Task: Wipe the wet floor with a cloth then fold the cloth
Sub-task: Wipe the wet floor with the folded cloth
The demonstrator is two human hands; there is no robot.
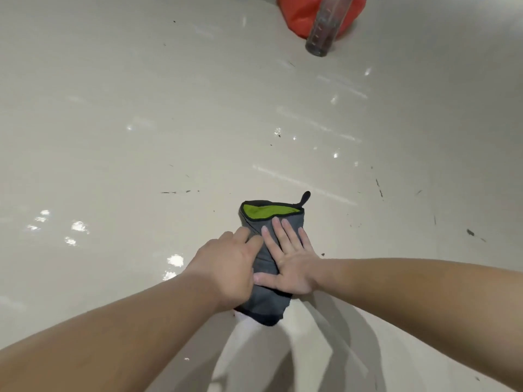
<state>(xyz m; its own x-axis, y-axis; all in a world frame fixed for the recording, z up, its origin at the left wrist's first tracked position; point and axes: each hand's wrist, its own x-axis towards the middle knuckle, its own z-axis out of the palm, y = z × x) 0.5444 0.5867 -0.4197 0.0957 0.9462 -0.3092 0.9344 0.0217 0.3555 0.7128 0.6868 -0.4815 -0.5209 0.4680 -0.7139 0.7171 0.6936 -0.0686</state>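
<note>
A grey cloth (270,299) with a green inner side and a black hanging loop lies folded into a narrow strip on the glossy beige floor (141,123). My right hand (288,263) rests flat on top of it, fingers spread, palm down. My left hand (226,267) sits on the cloth's left edge with its fingers curled against the fabric. The middle of the cloth is hidden under both hands. Small water droplets glint on the floor to the left and beyond the cloth.
A clear plastic bottle (325,26) stands at the top right in front of an orange bag (297,18). Dark specks and scuff marks dot the floor to the right of the cloth.
</note>
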